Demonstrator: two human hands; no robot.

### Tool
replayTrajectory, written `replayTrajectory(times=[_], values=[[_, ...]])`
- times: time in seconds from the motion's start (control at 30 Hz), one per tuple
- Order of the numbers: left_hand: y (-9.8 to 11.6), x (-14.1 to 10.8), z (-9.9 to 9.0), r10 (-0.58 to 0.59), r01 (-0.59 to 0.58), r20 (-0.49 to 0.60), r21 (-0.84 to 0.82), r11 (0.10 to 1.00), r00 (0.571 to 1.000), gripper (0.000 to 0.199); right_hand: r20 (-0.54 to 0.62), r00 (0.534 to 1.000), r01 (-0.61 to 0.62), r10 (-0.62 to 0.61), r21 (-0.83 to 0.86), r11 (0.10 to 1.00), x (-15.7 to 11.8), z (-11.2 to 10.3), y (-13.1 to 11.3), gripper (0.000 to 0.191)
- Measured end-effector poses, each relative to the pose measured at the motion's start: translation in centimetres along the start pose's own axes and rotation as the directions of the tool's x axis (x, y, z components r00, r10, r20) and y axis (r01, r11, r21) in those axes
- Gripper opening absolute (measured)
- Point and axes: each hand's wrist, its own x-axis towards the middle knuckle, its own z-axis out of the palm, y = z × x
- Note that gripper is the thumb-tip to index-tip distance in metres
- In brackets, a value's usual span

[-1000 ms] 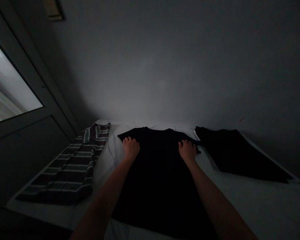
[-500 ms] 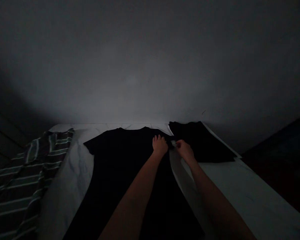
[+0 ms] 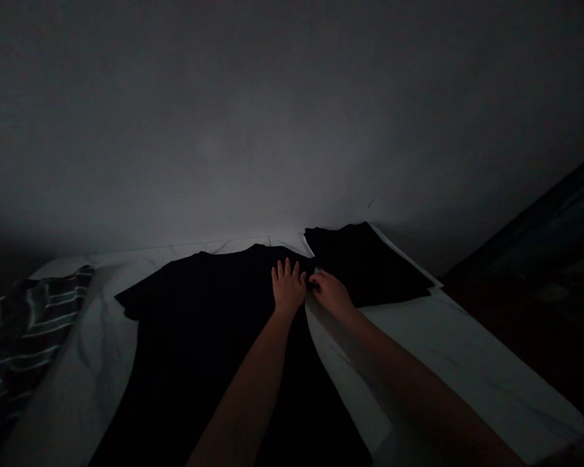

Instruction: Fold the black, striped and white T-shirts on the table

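Note:
A black T-shirt (image 3: 204, 337) lies spread flat, its neckline toward the wall and its left sleeve stretched out to the side. My left hand (image 3: 289, 287) rests flat on the shirt near the right shoulder, fingers spread. Right beside it, my right hand (image 3: 331, 292) has its fingers pinched together at the edge of the right sleeve. The sleeve itself is mostly hidden behind the two hands.
A folded black garment (image 3: 370, 266) lies at the back right of the white marbled table (image 3: 418, 344). At the left is a dark striped garment (image 3: 43, 318) with pale lines. A grey wall (image 3: 272, 130) rises behind the table. The light is dim.
The view has turned slightly, so everything sits further left. My right hand has come closer to my left hand, and my left fingers are spread wider. The pale bit at the sleeve no longer shows.

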Motion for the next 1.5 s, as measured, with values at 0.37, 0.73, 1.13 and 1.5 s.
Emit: replayTrajectory(times=[0.37, 0.73, 1.13, 1.5], values=[[-0.1, 0.1, 0.3, 0.004, -0.006, 0.031, 0.081, 0.997, 1.000, 0.064, 0.052, 0.983, -0.170, 0.175, -0.091, 0.981, 6.1, -2.9, 1.6, 0.028], [0.0, -0.2, -0.1, 0.007, -0.007, 0.073, 0.009, 1.000, 0.997, 0.070, 0.106, 0.977, -0.154, 0.185, -0.249, 0.956, 11.0, -0.6, -1.0, 0.036], [0.0, -0.5, -0.8, 0.071, -0.055, 0.094, -0.170, 0.984, 0.993, 0.074, 0.320, 0.947, 0.059, 0.039, -0.292, 0.955, 12.9, 3.3, -2.9, 0.049], [-18.0, 1.4, -11.1, -0.479, 0.466, -0.100, -0.126, 0.876, 0.872, 0.042, 0.016, 0.994, -0.104, 0.106, -0.094, 0.990, 13.5, 3.5, -15.2, 0.052]])
